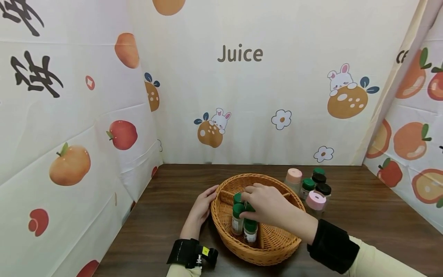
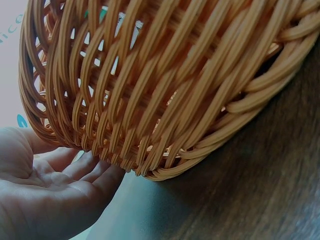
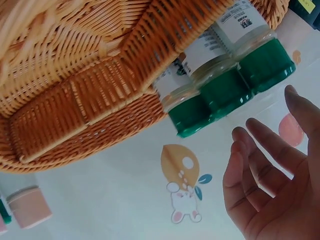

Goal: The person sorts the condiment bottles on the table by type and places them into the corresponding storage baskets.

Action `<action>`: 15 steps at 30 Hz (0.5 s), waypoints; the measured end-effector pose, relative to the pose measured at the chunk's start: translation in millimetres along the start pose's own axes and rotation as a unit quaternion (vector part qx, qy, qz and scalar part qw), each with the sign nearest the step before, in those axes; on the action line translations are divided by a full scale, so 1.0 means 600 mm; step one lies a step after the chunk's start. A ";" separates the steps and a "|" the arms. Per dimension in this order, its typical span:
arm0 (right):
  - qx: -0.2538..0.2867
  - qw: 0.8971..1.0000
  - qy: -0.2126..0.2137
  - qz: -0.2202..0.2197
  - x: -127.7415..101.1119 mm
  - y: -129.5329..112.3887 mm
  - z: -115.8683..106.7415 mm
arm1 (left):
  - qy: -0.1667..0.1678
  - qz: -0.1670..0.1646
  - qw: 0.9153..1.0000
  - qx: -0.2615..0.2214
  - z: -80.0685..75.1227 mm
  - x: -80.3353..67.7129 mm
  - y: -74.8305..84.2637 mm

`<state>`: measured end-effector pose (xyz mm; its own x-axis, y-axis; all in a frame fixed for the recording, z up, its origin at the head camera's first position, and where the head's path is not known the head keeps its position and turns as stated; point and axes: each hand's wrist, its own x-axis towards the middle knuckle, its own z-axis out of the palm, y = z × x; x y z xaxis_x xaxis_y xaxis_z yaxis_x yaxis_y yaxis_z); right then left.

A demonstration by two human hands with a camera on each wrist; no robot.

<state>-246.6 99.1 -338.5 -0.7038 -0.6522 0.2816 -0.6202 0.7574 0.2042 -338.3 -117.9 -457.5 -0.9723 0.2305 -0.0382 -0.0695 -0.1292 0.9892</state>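
Note:
A round wicker basket (image 1: 287, 246) with inner dividers stands on the table. My left hand (image 1: 202, 207) holds its left rim; in the left wrist view the fingers (image 2: 82, 167) reach over the rim and their tips are hidden behind the weave. Several small clear bottles with green caps stand upright in the left part, among them a front bottle (image 1: 250, 227) and a left bottle (image 1: 237, 219). Over them hovers my right hand (image 1: 264, 202), covering some caps. From the right wrist, its fingers are loosely bent and apart from the green caps (image 3: 227, 92), with nothing between them.
Behind the basket at right stand more bottles: green-capped (image 1: 307, 184), black-capped (image 1: 323, 189), and wider ones with a peach lid (image 1: 294, 176) and a pink lid (image 1: 316, 200). Printed cloth walls (image 1: 249, 96) enclose the dark wooden table (image 1: 149, 231) at the back and sides.

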 end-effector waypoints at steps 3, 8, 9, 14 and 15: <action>0.000 1.000 0.008 0.006 -0.008 0.009 -0.003 | 0.000 0.001 1.000 0.000 0.000 -0.001 0.001; 0.005 1.000 0.015 0.025 -0.020 0.028 -0.008 | -0.005 0.002 1.000 -0.004 0.000 -0.002 0.002; 0.006 0.999 0.015 0.028 -0.022 0.032 -0.009 | -0.006 0.002 1.000 -0.005 0.000 -0.002 0.001; -0.004 0.999 0.012 0.050 -0.034 0.052 -0.012 | -0.007 0.002 1.000 -0.004 -0.001 -0.001 0.000; -0.006 0.998 0.011 0.054 -0.036 0.056 -0.013 | -0.007 0.003 1.000 -0.003 -0.001 -0.001 0.000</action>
<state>-249.4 139.1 -330.1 -0.7580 -0.5666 0.3232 -0.5377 0.8232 0.1821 -337.7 -118.4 -457.8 -0.9697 0.2424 -0.0310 -0.0657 -0.1365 0.9885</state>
